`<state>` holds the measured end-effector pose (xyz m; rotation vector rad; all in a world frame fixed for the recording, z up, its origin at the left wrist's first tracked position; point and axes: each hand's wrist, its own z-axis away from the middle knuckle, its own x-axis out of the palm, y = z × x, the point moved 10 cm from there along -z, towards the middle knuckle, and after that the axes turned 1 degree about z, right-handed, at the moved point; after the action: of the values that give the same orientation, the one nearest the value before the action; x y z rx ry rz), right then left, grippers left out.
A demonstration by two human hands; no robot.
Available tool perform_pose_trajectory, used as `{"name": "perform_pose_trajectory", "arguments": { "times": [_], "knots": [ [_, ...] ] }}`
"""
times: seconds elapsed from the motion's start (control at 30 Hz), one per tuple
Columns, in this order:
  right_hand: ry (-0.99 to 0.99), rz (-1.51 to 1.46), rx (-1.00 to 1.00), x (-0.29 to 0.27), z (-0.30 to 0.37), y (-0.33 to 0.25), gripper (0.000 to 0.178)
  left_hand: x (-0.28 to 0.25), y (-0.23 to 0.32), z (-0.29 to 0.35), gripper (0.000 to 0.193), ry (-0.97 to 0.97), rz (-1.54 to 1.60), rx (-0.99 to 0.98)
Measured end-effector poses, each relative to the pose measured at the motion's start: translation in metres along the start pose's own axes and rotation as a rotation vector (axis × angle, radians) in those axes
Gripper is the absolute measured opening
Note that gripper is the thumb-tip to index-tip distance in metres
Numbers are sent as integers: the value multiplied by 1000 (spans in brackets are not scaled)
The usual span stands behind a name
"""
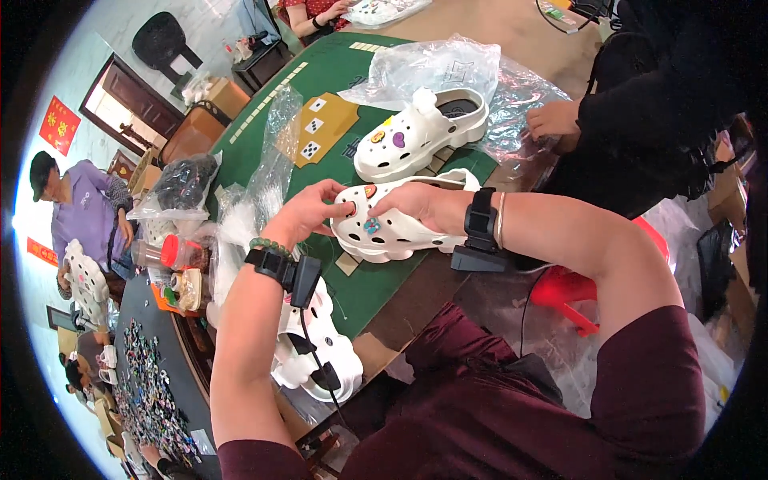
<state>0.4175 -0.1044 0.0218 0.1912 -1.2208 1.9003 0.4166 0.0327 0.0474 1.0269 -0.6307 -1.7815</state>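
A white clog with round holes lies sideways in front of me, its toe to the left. My left hand is closed on the toe end, fingertips at a small red charm. Reaching over the clog's upper from the right, my right hand grips it, with fingertips close to a blue charm. An orange charm sits higher on the toe. Just beyond stands a second white clog, bearing a purple heart charm, yellow charms and a white pompom.
More white clogs lie beside my left forearm. Clear plastic bags cover part of the green table. At left are a red-lidded jar and many loose charms. A person's hand rests on plastic at right; others work nearby.
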Motion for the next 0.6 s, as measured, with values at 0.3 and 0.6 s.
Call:
{"name": "perform_pose_trajectory", "arguments": {
  "times": [0.3,0.6],
  "knots": [
    [41,70,-121,-4,2,-8,35,4,-10,10,66,14,167,-61],
    [7,403,-252,9,20,-6,36,14,-11,48,66,111,231,11]
  ]
}}
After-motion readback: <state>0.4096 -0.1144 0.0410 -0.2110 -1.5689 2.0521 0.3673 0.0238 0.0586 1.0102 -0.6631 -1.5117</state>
